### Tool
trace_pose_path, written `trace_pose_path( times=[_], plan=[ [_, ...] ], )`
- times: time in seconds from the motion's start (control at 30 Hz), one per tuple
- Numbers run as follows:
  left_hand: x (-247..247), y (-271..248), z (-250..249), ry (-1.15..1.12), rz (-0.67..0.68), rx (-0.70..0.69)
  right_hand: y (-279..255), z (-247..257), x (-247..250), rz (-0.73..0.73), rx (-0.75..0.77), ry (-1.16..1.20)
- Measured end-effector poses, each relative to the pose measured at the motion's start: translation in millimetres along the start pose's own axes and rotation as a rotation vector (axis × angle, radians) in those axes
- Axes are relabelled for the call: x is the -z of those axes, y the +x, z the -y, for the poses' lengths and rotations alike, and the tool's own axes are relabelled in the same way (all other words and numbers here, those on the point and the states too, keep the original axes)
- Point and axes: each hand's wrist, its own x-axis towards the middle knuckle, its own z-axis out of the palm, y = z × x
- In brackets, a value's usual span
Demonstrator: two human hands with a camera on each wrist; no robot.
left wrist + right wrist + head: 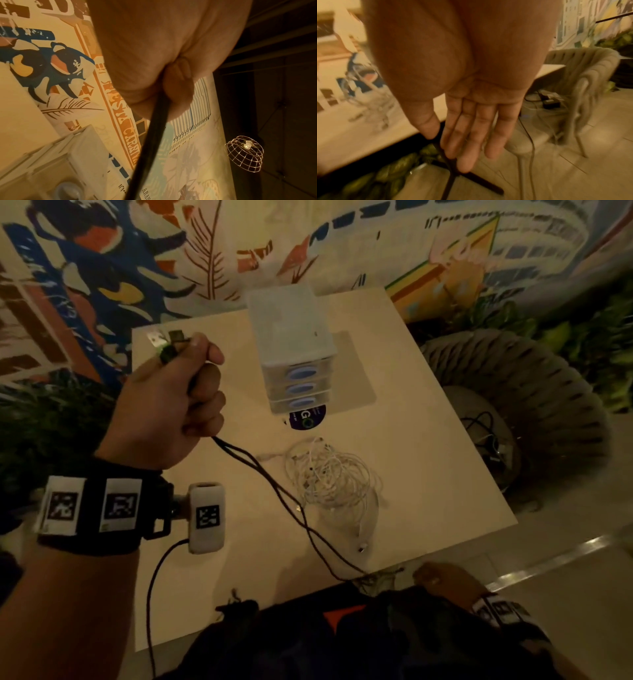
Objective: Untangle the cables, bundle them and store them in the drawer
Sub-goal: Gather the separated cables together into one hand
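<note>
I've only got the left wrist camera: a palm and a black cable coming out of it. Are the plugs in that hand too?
Observer: Yes. Head view shows both plug ends sticking out above the left hand, which grips the black cable doubled.
Operator: Where's the other hand?
Observer: The right hand is by the table near edge, open and flat, the cable running beside its thumb.
Operator: Anything left tangled?
Observer: A white cable tangle lies before the drawer unit.

Head view: high, looking steeply down at the tabletop. Left wrist view: pressed close against the left hand, facing up toward the mural wall, shared with the head view. Right wrist view: close behind the right hand, below the tabletop edge, facing the chair, also seen from above.
</note>
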Motion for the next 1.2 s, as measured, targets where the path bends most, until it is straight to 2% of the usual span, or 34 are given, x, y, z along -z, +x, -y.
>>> trace_pose_path(
  times=[0.07,0.1,0.2,0.33,0.43,0.57,0.7,0.77,0.87,0.97,1.13,1.2],
  plan=[
    [-1.6,-1.0,3.4,0.003,0.009,0.031,-0.1,13.7,22.5,-0.119,-0.036,0.105],
    [-1.8,-1.3,5.7,0.001,0.010,0.047,10.3,14.7,31.9,-0.191,0.007,0.135],
    [-0.6,-1.6,16.3,-0.020,0.006,0.074,17.3,46.2,64.8,-0.348,0.038,0.115],
    [4.7,-3.0,33.5,-0.060,-0.026,0.084,34.0,122.5,121.1,-0.511,0.242,0.089],
    [12.8,-5.4,47.0,-0.080,-0.062,0.096,51.5,188.1,151.5,-0.552,0.430,0.032],
    [25.3,-10.1,67.3,-0.092,-0.116,0.116,95.8,267.7,168.3,-0.443,0.608,-0.125],
    [37.8,-18.3,85.3,-0.108,-0.166,0.127,155.2,316.1,151.8,-0.174,0.525,-0.525],
    [43.6,-23.0,92.6,-0.126,-0.194,0.125,178.3,326.1,141.5,-0.101,0.488,-0.679],
    [51.4,-28.0,101.7,-0.139,-0.218,0.121,205.9,326.6,134.2,-0.073,0.475,-0.863],
    [57.3,-32.8,109.3,-0.155,-0.225,0.121,222.3,325.7,128.5,-0.082,0.468,-0.949],
    [58.7,-33.4,122.9,-0.136,-0.225,0.142,221.5,331.9,126.0,-0.119,0.487,-0.961],
    [58.5,-29.1,129.7,-0.105,-0.222,0.152,211.6,332.1,132.9,-0.155,0.503,-0.849]
  ],
)
